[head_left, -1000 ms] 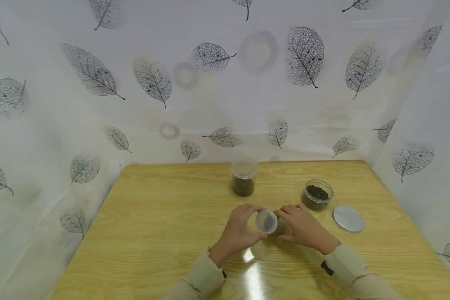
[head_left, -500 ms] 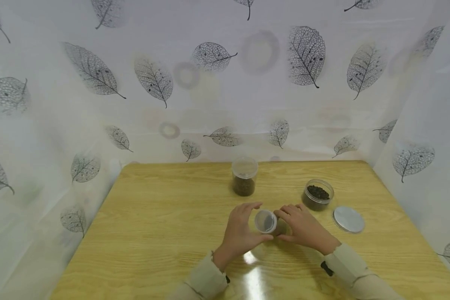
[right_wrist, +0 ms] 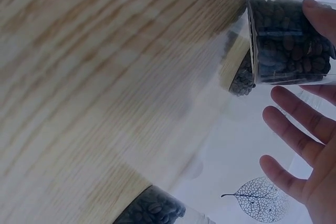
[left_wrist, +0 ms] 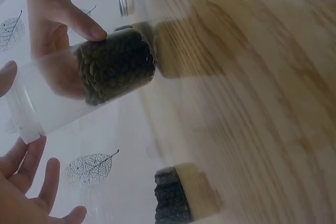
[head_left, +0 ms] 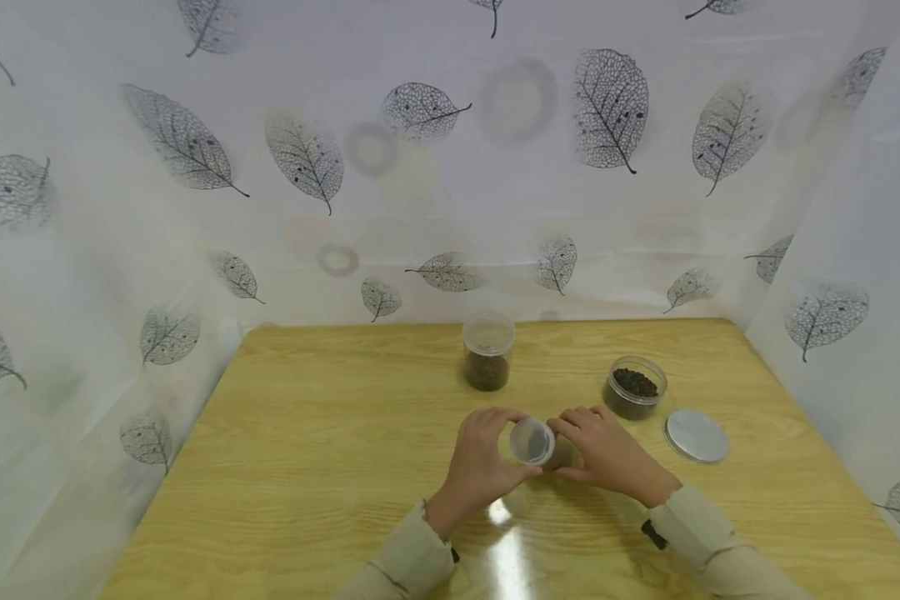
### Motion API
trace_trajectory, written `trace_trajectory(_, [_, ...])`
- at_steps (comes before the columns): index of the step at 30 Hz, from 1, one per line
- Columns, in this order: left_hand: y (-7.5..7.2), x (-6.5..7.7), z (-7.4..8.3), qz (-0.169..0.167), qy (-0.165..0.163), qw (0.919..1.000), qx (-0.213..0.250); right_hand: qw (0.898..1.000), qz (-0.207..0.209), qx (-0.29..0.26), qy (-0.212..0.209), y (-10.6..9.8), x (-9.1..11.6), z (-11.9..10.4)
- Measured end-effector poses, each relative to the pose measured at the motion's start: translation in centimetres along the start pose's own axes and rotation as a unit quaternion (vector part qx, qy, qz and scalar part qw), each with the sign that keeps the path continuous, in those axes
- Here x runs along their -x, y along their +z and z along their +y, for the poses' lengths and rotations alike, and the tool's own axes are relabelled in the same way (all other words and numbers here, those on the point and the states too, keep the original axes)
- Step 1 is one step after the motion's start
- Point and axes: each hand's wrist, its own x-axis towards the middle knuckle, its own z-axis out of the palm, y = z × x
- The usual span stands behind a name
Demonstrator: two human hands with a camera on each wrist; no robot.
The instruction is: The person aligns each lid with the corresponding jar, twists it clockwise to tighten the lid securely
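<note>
Clear jar (head_left: 534,443) between the two hands, upper end toward the left hand, lower body in the right. Left hand (head_left: 483,458) bent into a wide C, thumb and fingertips pinching the jar's upper rim; remaining fingers spread away from it. Right hand (head_left: 607,450) grips the body, thumb on one side and fingers on the other, its lower fingers splayed off the wall. Dark beans (left_wrist: 115,64) in the jar's base end; cannot tell whether the base touches the table (head_left: 330,433). Beyond the left hand, a second tall jar (head_left: 489,337), upright, brown contents low inside. Ahead and just right of the right hand's fingers, a low open tub (head_left: 633,408) of dark pieces. To the right of the right hand, near the tub, a silver lid (head_left: 697,436) lying flat.
</note>
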Motion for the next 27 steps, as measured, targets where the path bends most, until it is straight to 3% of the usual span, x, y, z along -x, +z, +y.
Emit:
trace_trajectory(8, [-0.4,-0.3,-0.5,-0.042,0.026,0.9988,-0.008,1.0,-0.02,-0.005,0.007,0.0,0.0,0.1])
trace_trajectory(14, [-0.6,-0.3,-0.3,-0.047,0.034,0.9983,-0.006,1.0,-0.026,-0.005,0.009,0.0,0.1,0.1])
trace_trajectory(21, [-0.2,0.2,0.9,0.013,-0.03,0.9987,-0.039,1.0,-0.015,-0.004,0.007,0.3,0.1,0.2])
trace_trajectory(27, [0.3,0.4,1.3,0.057,-0.027,0.9952,-0.075,1.0,-0.004,-0.009,0.003,0.6,0.2,0.2])
